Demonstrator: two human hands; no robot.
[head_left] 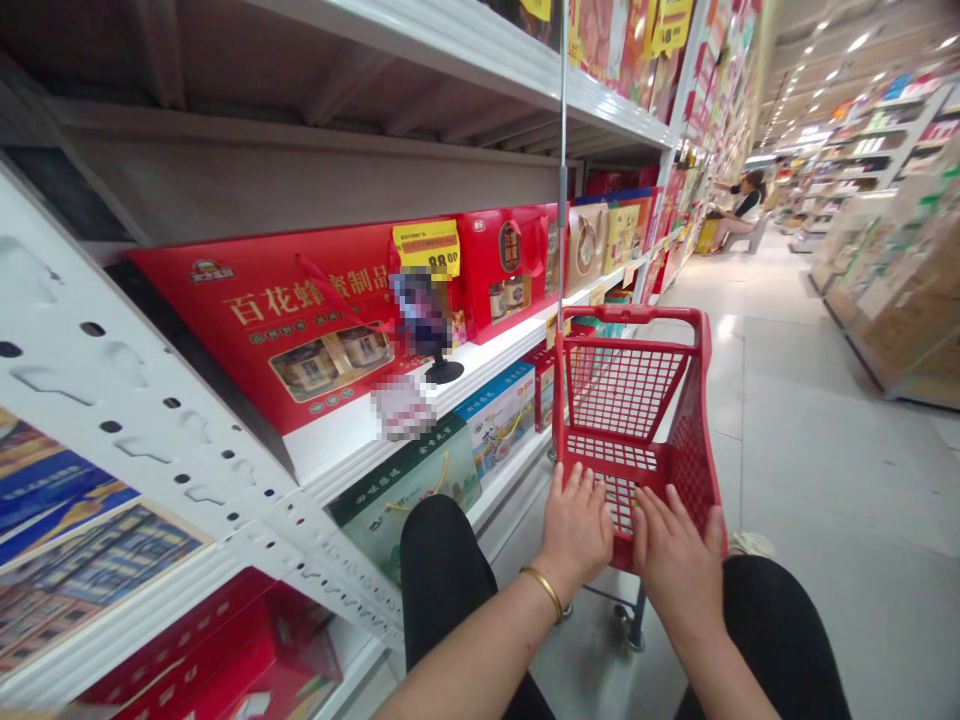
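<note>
My left hand (577, 525), with a gold bangle (544, 592) at the wrist, stretches its fingers forward over the near end of a red shopping cart (626, 395). Beside it, my right hand (679, 550) is spread out, thumb inward, over the cart's near right part. Neither hand holds anything. Whether the palms touch the cart's rim cannot be made out. The cart has a lattice basket, and a thin metal pole (562, 200) rises at its left side. My knees, in black trousers, are on either side of my arms.
White shelving (517, 340) on the left bears a red honey gift box (300, 330), a yellow price tag (427, 248) and a blurred item on a black base (445, 373). Lower down is a dark green box (409, 490). Farther along the aisle sits a person (744, 205). Stacked cartons (892, 300) stand right.
</note>
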